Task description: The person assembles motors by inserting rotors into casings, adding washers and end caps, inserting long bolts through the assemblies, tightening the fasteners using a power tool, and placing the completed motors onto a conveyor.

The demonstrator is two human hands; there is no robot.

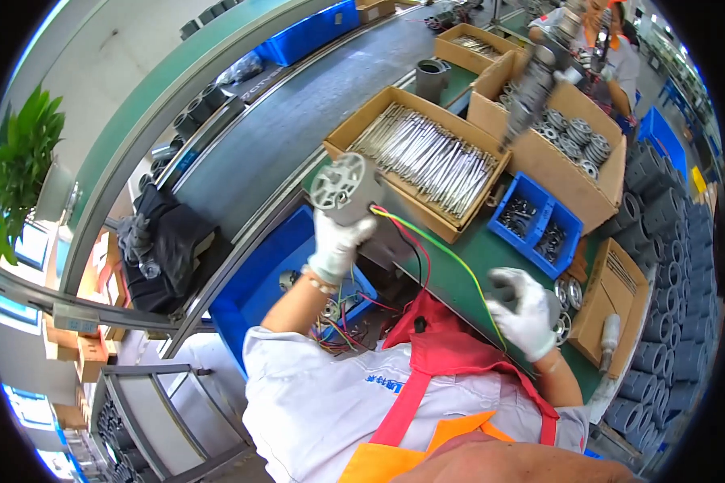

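Note:
My left hand (338,245), in a white glove, is closed around a grey motor housing (354,208). The housing is held up, its round, spoked metal end cover (338,182) facing up. Green-yellow, red and black wires (435,244) come out of its side, and the longest one trails past my right hand. Also gloved, my right hand (528,312) is at the bench edge, its fingers curved around a grey round part (554,309) that it mostly hides.
Metal rods fill a cardboard box (366,117); a blue divided bin (568,251) of small hardware is beside it. An open carton (608,181) holds metal covers. Grey housings (664,302) are stacked at right. A blue tub (246,302) with wired parts sits left, beside a conveyor (274,153).

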